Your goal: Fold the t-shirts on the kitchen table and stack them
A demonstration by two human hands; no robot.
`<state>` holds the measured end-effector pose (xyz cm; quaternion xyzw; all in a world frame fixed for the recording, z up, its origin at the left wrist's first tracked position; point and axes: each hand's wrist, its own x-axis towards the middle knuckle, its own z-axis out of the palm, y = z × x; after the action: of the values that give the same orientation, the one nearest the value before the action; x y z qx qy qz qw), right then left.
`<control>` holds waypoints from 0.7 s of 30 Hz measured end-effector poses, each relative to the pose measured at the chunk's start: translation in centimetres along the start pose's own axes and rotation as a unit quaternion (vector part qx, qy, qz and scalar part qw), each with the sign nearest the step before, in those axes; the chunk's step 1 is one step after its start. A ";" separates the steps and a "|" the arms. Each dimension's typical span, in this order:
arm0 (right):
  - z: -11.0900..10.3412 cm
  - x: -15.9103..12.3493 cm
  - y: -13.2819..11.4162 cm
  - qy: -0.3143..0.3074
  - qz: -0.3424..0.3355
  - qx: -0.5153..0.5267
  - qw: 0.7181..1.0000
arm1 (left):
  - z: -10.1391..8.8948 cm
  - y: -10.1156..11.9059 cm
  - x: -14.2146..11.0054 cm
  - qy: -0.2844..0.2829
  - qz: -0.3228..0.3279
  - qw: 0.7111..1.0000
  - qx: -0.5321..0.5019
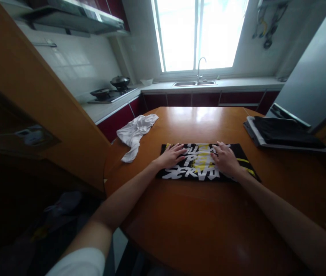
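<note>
A black folded garment (190, 173) with white lettering and yellow marks, probably a T-shirt, lies flat on the brown wooden table (197, 214). My left hand (172, 155) rests palm down on its left part, fingers stretched out. On its right part lies my right hand (224, 158), also flat with the fingers spread. Both palms press against the cloth without gripping it, and they cover some of the printed letters.
A crumpled white cloth (137, 132) lies at the table's left edge. Folded dark and white garments (284, 132) are stacked at the right. Beyond the table are a sink (194, 83), a stove with a lidded pan (119, 81) and a grey refrigerator (312, 73).
</note>
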<state>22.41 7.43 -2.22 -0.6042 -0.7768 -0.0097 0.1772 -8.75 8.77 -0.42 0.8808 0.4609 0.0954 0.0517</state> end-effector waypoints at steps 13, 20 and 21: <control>0.7 0.1 3.8 -0.037 0.103 -0.031 0.993 | -2.7 -7.1 -3.8 0.127 -0.237 0.961 -0.070; 0.6 -0.1 2.3 -0.015 0.097 -0.018 0.995 | -1.7 -0.1 -10.8 0.195 -0.226 0.942 -0.151; 0.5 -0.2 2.0 -0.013 0.095 -0.015 0.995 | -1.4 0.8 -11.7 0.183 -0.226 0.945 -0.150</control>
<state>24.20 7.95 -3.15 -0.6777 -0.7182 0.0038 0.1580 -14.90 -1.34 -0.33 0.7029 0.6299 0.3085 0.1181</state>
